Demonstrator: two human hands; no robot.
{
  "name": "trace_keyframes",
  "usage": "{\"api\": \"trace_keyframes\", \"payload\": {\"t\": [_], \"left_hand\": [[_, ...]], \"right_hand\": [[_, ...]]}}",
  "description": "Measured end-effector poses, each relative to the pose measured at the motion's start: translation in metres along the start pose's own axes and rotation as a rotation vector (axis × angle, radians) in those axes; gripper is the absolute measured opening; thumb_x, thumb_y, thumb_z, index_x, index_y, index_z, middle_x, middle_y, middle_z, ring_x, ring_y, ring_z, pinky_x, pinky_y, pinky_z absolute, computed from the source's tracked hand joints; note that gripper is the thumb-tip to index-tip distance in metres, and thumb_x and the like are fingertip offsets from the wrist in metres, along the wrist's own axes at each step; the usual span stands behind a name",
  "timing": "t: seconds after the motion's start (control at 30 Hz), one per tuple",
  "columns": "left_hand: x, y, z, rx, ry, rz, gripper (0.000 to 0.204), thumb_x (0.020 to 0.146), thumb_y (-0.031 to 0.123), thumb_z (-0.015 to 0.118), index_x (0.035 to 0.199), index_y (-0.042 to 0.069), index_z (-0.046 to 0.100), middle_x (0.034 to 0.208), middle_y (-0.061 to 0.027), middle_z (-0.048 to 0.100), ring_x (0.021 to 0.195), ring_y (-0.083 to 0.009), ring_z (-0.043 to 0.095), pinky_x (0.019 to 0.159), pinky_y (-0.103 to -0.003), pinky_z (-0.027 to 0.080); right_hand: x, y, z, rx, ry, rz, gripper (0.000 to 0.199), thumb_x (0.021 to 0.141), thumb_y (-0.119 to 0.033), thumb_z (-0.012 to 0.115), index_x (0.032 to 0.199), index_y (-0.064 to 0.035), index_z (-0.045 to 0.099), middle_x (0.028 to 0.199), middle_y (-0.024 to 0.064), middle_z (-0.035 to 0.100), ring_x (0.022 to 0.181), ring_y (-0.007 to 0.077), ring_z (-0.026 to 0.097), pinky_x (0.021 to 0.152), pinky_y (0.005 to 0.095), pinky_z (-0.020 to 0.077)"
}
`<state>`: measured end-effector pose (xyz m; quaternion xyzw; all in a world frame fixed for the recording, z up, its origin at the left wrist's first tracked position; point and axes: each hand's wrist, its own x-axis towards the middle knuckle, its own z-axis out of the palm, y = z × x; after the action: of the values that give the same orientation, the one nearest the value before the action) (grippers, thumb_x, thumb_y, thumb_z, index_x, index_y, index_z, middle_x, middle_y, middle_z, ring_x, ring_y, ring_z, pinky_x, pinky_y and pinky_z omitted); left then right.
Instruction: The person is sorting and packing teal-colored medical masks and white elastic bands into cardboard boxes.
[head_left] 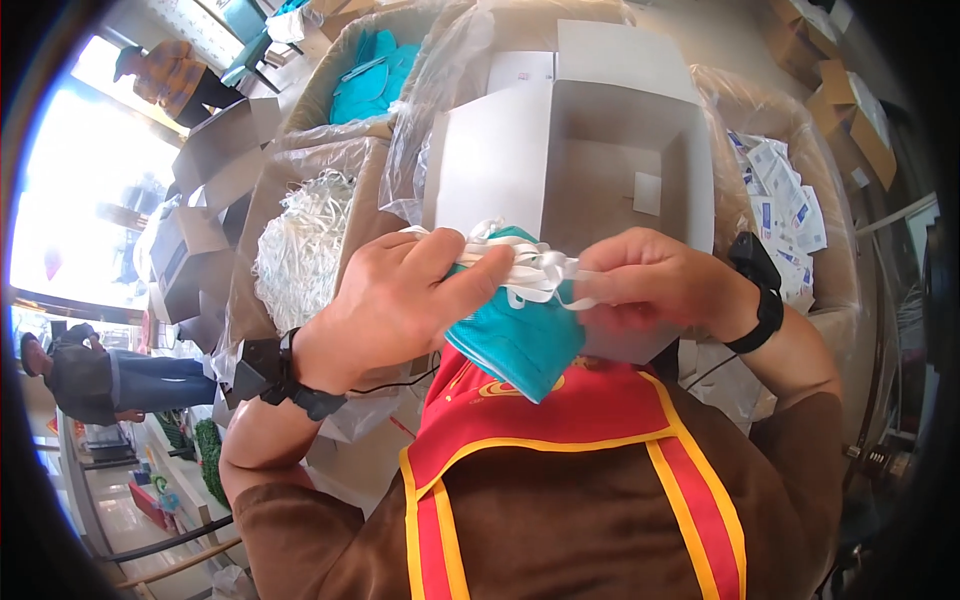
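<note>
In front of my chest, my left hand [405,285] is closed on a folded teal fabric piece [520,340] and a bunch of flat white straps [535,270] at its top. The fabric hangs below my fingers; its kind is not certain. My right hand [650,280] pinches the strap ends at the bunch's right side, fingers partly blurred. Just beyond both hands stands an open white cardboard box [685,170], its flaps folded out.
A lined bin of tangled white straps [310,240] stands left, and a bin of teal fabric pieces [375,80] behind it. To the right is a bin of printed white packets [785,210]. Open brown cartons [190,260] stand left. Two people [165,80] are farther off.
</note>
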<state>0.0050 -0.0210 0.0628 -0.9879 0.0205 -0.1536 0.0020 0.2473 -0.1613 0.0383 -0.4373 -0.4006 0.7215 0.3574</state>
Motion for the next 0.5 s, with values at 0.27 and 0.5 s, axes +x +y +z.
{"api": "trace_keyframes", "payload": {"t": [0.27,0.5], "left_hand": [[-0.043,-0.047,0.005,0.044,0.041,-0.316,0.049,0.065,0.009,0.070,0.113,0.009,0.062,0.088,-0.0116,0.063,0.076,-0.0314,0.065,0.066,-0.038,0.053],[-0.127,-0.107,-0.004,0.350,0.169,-0.677,0.040,0.066,0.002,0.069,0.105,0.009,0.064,0.093,-0.0127,0.064,0.082,-0.0335,0.063,0.069,-0.040,0.052]], "right_hand": [[-0.045,0.008,-0.013,-0.395,0.067,-0.037,0.034,0.098,-0.031,0.052,0.074,-0.0082,0.058,0.063,-0.0044,0.051,0.059,0.0043,0.041,0.053,0.0207,0.0328],[-0.120,0.030,-0.050,-0.428,0.332,-0.015,0.028,0.097,-0.026,0.054,0.077,-0.0072,0.057,0.061,-0.0035,0.049,0.056,0.0056,0.044,0.050,0.0207,0.0339]]}}
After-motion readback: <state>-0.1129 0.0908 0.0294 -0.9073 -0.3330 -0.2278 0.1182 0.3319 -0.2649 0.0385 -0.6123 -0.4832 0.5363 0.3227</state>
